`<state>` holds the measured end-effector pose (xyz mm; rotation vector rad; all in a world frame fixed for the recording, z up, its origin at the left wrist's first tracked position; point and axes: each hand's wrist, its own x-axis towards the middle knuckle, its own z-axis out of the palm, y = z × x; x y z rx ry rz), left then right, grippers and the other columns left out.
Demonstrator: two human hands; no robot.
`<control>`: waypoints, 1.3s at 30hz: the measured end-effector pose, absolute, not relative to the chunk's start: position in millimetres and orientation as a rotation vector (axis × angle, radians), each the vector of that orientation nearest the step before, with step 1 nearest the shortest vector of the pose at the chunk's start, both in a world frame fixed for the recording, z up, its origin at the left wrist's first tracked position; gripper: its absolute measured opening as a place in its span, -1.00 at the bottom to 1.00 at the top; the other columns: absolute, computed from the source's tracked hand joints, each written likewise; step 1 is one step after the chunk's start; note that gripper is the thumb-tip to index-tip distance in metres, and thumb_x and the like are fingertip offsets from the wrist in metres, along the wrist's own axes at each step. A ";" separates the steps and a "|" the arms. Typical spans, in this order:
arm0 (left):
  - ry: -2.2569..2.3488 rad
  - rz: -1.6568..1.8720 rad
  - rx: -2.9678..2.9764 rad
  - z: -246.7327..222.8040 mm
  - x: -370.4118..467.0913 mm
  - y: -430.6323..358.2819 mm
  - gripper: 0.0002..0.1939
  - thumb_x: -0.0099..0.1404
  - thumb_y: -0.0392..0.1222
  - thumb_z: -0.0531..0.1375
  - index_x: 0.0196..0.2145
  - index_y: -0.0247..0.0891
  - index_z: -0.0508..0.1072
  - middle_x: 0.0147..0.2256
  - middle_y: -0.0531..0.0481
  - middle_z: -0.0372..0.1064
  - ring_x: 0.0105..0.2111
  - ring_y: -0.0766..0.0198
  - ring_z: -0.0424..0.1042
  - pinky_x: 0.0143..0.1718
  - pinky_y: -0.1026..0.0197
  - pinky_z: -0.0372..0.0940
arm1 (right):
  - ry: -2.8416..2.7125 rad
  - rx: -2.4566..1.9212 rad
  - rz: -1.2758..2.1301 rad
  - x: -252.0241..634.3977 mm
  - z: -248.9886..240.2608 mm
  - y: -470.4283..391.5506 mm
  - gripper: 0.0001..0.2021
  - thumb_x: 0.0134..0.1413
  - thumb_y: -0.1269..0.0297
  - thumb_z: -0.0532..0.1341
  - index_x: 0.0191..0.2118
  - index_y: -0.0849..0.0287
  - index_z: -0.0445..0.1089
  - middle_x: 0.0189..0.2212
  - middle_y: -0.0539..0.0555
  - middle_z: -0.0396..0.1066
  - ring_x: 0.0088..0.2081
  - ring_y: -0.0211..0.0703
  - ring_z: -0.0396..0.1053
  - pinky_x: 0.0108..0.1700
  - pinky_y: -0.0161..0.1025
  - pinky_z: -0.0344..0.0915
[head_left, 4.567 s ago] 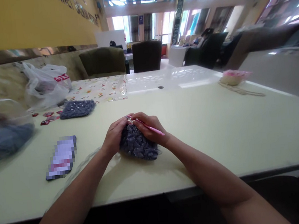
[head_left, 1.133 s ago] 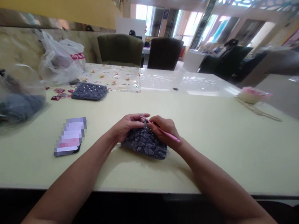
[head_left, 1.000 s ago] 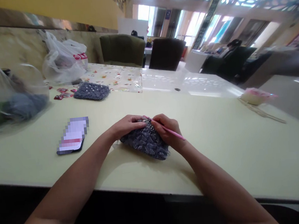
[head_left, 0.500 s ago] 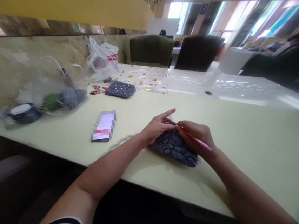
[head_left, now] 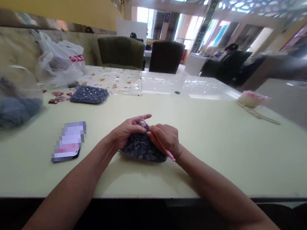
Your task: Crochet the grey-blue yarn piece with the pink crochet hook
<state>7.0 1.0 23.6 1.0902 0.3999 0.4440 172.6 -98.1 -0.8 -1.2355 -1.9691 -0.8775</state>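
A dark blue-grey crocheted piece (head_left: 143,149) is held just above the pale table near its front edge. My left hand (head_left: 126,131) grips its upper left edge between thumb and fingers, the index finger stretched out to the right. My right hand (head_left: 165,137) is closed round a pink crochet hook (head_left: 168,154), whose tip meets the top edge of the piece beside my left fingertips. A phone (head_left: 70,139) with a lit screen lies to the left. Farther back rests a second blue-grey crocheted piece (head_left: 89,94).
Clear bags with yarn (head_left: 19,108) stand at the left, a white plastic bag (head_left: 58,62) behind. Small red packets (head_left: 58,99) lie by the second piece. At the right is a pink and cream item (head_left: 252,99) with a cord. Chairs (head_left: 122,53) stand beyond the table (head_left: 222,151).
The view has turned to the right, so the table's things appear farther left and the pink and cream item has come into view. Both hands keep their hold.
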 end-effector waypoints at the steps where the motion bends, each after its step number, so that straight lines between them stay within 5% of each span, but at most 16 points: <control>1: 0.396 0.453 1.106 24.5 6.0 1.0 -0.26 -0.01 -0.38 0.37 0.18 -0.25 0.42 -0.33 0.04 0.46 -0.31 0.32 0.39 -0.11 0.21 0.19 | -1.975 -1.249 -0.811 173.8 0.6 -98.5 -0.78 0.38 0.28 0.03 -0.29 0.18 0.35 -0.54 -0.01 0.36 -0.51 -0.31 0.23 -0.40 -0.28 0.08; 9: 0.414 0.541 1.384 20.1 10.2 -2.2 -0.07 0.09 -0.32 0.35 0.37 -0.01 0.13 -0.37 0.13 0.39 -0.31 0.37 0.35 -0.13 0.27 0.18 | -2.105 -1.332 -0.495 181.2 9.2 -96.0 -0.68 0.40 0.22 0.01 -0.37 0.18 0.35 -0.53 -0.02 0.32 -0.53 -0.36 0.19 -0.44 -0.34 0.02; 15: 0.539 0.764 1.248 12.9 24.8 -18.7 -0.13 0.07 -0.29 0.36 0.33 -0.18 0.21 -0.34 0.12 0.40 -0.34 0.40 0.35 -0.14 0.30 0.22 | -1.878 -1.550 -1.025 162.7 2.1 -95.2 -0.69 0.37 0.34 0.02 -0.46 0.16 0.27 -0.58 -0.01 0.28 -0.54 -0.28 0.13 -0.43 -0.21 -0.11; 20: 0.513 0.514 0.975 15.6 23.2 -17.2 -0.23 0.02 -0.34 0.35 0.23 -0.27 0.36 -0.29 -0.02 0.49 -0.32 0.31 0.43 -0.16 0.23 0.27 | -1.850 -1.423 -1.154 159.9 -2.1 -97.0 -0.78 0.37 0.35 0.05 -0.35 0.16 0.32 -0.57 -0.01 0.30 -0.51 -0.23 0.19 -0.37 -0.21 0.02; 30: 0.363 0.460 1.039 22.7 4.6 8.7 -0.27 -0.05 -0.43 0.29 0.15 -0.28 0.44 -0.36 0.00 0.52 -0.33 0.29 0.45 -0.14 0.20 0.26 | -2.001 -1.167 -0.439 179.1 12.1 -101.0 -0.81 0.33 0.33 0.07 -0.32 0.18 0.36 -0.43 0.05 0.46 -0.42 -0.30 0.36 -0.33 -0.33 0.25; 39: 0.395 0.463 1.088 22.0 1.5 13.7 -0.45 -0.07 -0.40 0.25 -0.05 -0.35 0.58 -0.38 0.00 0.48 -0.37 0.31 0.42 -0.21 0.22 0.27 | -1.845 -1.138 0.080 182.7 33.4 -113.3 -0.80 0.27 0.37 0.13 -0.40 0.19 0.38 -0.56 -0.06 0.34 -0.55 -0.38 0.22 -0.47 -0.38 0.17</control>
